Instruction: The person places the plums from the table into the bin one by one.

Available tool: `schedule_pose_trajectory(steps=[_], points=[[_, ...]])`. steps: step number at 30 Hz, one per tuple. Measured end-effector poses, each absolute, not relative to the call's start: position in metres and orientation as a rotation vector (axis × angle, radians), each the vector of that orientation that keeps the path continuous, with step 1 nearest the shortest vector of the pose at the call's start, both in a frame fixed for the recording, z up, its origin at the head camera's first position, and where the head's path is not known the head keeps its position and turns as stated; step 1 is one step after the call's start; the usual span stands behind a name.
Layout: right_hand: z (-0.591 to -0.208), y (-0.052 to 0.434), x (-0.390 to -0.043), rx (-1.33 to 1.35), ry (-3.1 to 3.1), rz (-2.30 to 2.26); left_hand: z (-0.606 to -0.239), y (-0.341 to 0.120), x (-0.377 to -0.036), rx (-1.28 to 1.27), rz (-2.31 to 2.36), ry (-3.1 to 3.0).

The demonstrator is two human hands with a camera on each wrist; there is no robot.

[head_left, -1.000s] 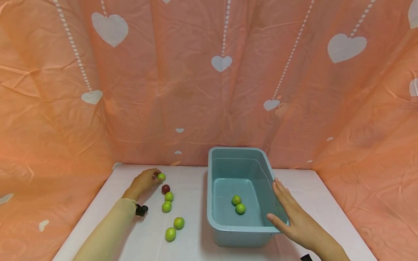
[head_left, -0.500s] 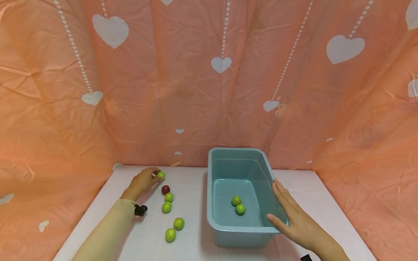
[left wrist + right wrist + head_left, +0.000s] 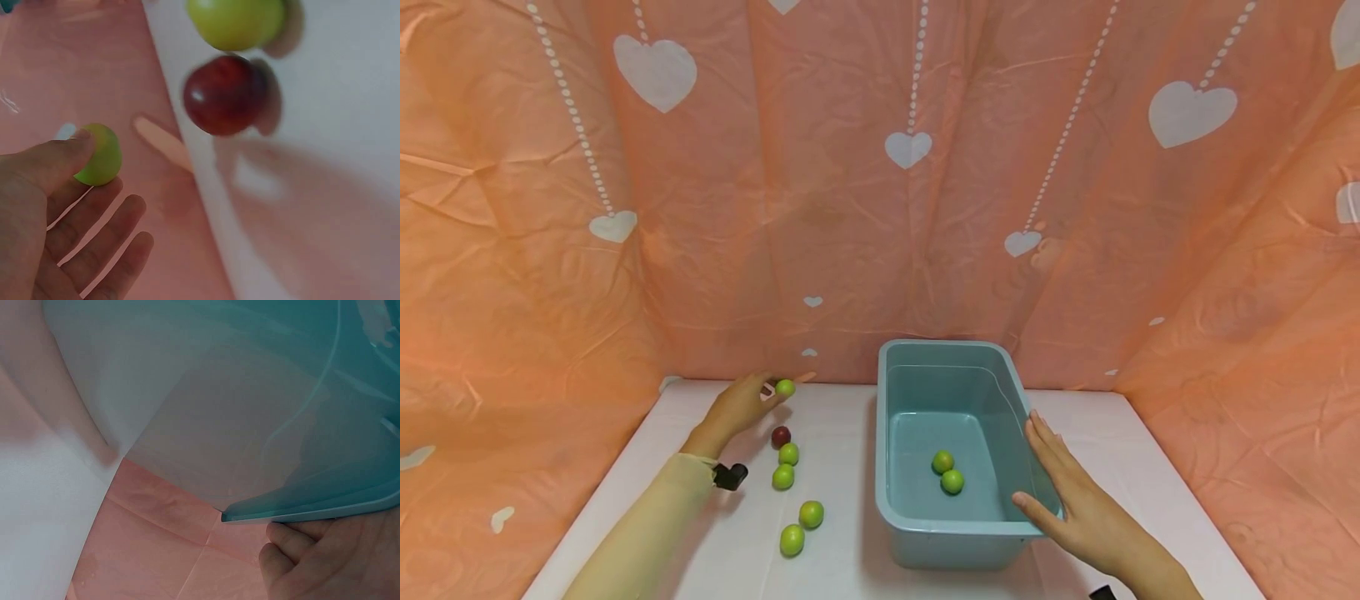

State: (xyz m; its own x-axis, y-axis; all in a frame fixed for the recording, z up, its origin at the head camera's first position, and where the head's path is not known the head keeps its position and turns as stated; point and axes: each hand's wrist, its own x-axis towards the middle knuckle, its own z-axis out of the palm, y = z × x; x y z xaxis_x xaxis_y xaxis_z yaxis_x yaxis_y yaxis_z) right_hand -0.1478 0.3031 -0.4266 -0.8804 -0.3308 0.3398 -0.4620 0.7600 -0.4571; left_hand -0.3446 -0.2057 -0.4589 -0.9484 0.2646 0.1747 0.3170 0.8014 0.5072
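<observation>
At the far left of the table, my left hand (image 3: 741, 410) holds a small round green plum-like fruit (image 3: 785, 388) above the surface. In the left wrist view its thumb and forefinger pinch this green fruit (image 3: 105, 156), while the other fingers are spread. Just nearer than the hand lies a dark red plum (image 3: 781, 437), close to a green fruit (image 3: 788, 454). My right hand (image 3: 1078, 500) rests on the right rim of a blue-grey plastic bin (image 3: 955, 527), fingers straight along the edge and thumb over the near corner. Two green fruits (image 3: 947, 472) lie inside the bin.
More green fruits (image 3: 783, 477) are on the white table (image 3: 842, 433) left of the bin, two of them (image 3: 801, 527) near the front. An orange sheet with white hearts (image 3: 820, 208) hangs behind and at both sides of the table.
My left hand has lifted the green fruit off the table's back left and moved it slightly right and up. The right hand has stayed on the bin's rim.
</observation>
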Motion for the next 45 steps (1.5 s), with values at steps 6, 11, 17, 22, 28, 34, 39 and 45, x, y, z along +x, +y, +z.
schedule_pose_trajectory(steps=[6, 11, 17, 22, 28, 34, 39, 45], points=[[-0.427, 0.304, -0.149, 0.629, -2.713, 0.781, -0.446, -0.191, -0.343, -0.532, -0.777, -2.848], [-0.428, 0.305, -0.149, 0.638, -2.707, 0.776, -0.434, -0.179, -0.341, -0.597, -0.807, -2.799], [-0.427, 0.304, -0.15, 0.635, -2.707, 0.776, -0.42, -0.167, -0.337, -0.65, -0.9, -2.749], [-0.427, 0.304, -0.15, 0.633, -2.711, 0.78, -0.41, -0.157, -0.333, -0.736, -0.918, -2.666], [-0.429, 0.304, -0.15, 0.623, -2.714, 0.773, -0.396, -0.142, -0.33, -0.82, -0.938, -2.615], [-0.428, 0.304, -0.149, 0.62, -2.718, 0.77, -0.384, -0.128, -0.327, -0.864, -0.929, -2.611], [-0.427, 0.304, -0.148, 0.624, -2.721, 0.776, -0.377, -0.116, -0.323, -0.922, -0.881, -2.574], [-0.427, 0.304, -0.148, 0.621, -2.717, 0.772, -0.366, -0.098, -0.318, -1.001, -0.872, -2.568]])
